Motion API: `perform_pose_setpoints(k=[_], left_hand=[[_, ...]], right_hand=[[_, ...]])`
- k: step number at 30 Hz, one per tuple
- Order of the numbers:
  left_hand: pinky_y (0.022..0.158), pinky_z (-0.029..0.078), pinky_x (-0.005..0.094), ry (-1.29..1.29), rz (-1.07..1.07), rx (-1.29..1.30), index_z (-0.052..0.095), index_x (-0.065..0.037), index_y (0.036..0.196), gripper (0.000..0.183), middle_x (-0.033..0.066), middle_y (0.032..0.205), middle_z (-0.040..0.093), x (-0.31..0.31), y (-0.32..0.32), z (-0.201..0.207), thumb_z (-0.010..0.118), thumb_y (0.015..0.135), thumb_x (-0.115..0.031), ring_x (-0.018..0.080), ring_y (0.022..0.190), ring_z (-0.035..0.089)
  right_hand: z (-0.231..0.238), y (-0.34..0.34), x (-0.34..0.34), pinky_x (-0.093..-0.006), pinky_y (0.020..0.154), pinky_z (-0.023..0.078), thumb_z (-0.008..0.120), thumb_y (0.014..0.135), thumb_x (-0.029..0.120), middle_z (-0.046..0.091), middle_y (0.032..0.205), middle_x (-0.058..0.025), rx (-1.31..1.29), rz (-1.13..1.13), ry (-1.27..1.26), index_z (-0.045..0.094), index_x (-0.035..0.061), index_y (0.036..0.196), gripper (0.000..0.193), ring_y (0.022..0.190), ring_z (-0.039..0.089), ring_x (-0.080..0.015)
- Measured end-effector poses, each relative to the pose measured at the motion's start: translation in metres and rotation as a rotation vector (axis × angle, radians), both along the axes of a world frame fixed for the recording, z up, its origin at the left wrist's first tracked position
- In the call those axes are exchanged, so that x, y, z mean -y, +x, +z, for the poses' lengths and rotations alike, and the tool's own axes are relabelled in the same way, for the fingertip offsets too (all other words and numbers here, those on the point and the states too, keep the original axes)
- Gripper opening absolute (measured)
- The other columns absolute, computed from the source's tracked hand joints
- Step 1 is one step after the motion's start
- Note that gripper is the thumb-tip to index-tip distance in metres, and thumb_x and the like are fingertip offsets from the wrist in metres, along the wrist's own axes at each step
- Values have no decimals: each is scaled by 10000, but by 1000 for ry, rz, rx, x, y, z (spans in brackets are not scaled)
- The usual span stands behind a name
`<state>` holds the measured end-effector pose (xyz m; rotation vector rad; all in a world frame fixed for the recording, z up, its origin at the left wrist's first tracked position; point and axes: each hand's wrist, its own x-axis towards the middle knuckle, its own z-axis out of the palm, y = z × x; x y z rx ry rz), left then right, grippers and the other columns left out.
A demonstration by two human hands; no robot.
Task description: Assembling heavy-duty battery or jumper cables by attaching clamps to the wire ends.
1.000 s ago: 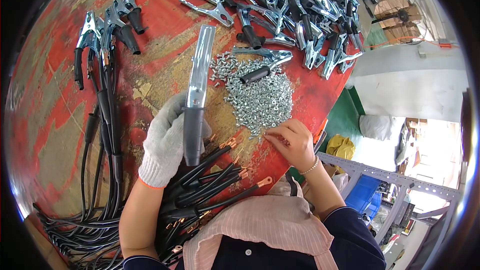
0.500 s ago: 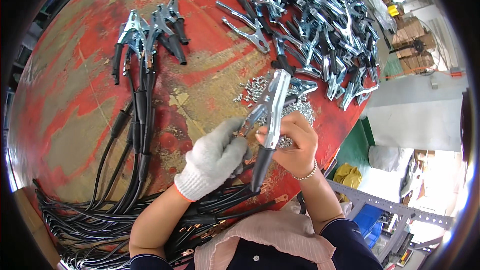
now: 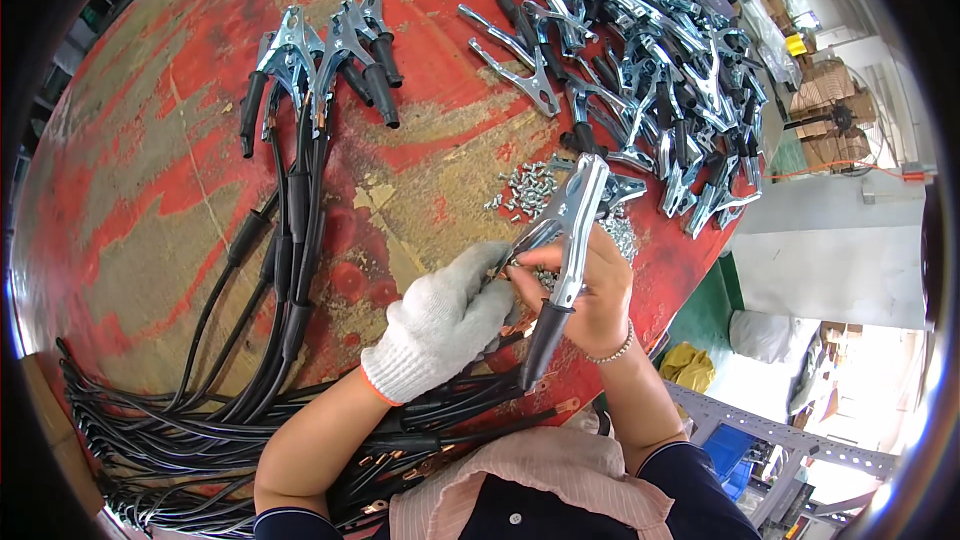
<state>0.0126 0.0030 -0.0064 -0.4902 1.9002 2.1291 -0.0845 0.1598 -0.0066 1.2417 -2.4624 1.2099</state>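
Observation:
My left hand (image 3: 440,315), in a white knit glove, is closed around a spring clamp (image 3: 585,205) with silver metal arms and a black sleeved handle (image 3: 546,348). A copper end shows at the glove's fingertips, beside the clamp's inner arm. My bare right hand (image 3: 590,290) reaches behind the outer arm. Its thumb and forefinger pinch a small shiny screw (image 3: 513,262) against that copper end; the fingertips partly hide it. Just beyond the hands lies a heap of small screws (image 3: 530,190), with another clamp (image 3: 622,190) beside it.
A large pile of clamps (image 3: 650,60) covers the far right of the worn red table (image 3: 420,120). Several clamps joined to black cables (image 3: 290,50) lie at the far left. A bundle of black cables (image 3: 180,420) with copper lugs runs along the near edge.
My right thumb and forefinger have moved left with the small screw, up to the copper end at the glove. The view has shifted slightly, and the held clamp appears further right.

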Motion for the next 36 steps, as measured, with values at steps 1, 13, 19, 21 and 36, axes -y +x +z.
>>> perform_pose_setpoints(k=[1,13,19,21,36], left_hand=[[573,527,307,0,-1,4,512,-16,1300,378,90,726,648,0,0,0,516,937,-121,141,589,639],[536,476,223,75,-6,53,484,14,1338,392,31,790,616,2,-1,3,488,966,-109,70,605,571],[533,477,218,96,2,68,486,20,1331,385,31,799,620,2,-1,3,489,970,-113,63,611,573],[530,477,216,95,2,79,483,21,1332,387,31,799,619,2,-2,4,491,971,-117,62,616,576],[550,519,280,21,0,37,514,-29,1304,359,62,732,640,1,0,0,507,960,-134,120,587,630]], right_hand=[[-1,0,0,-351,664,516,844,628,46,665,834,-78,0,-7,0,735,104,828,235,771,639,-270],[-11,1,0,-336,690,519,843,623,17,662,864,-78,81,-27,-48,729,97,844,261,793,645,-254],[-11,2,1,-340,670,513,845,626,24,651,848,-80,62,-20,-44,722,96,850,265,773,637,-255],[-10,2,1,-344,656,510,848,624,28,645,838,-82,36,-15,-46,717,94,848,267,762,632,-255],[-11,6,3,-352,639,505,856,615,22,635,828,-96,20,-30,-57,709,85,859,292,744,627,-274]])
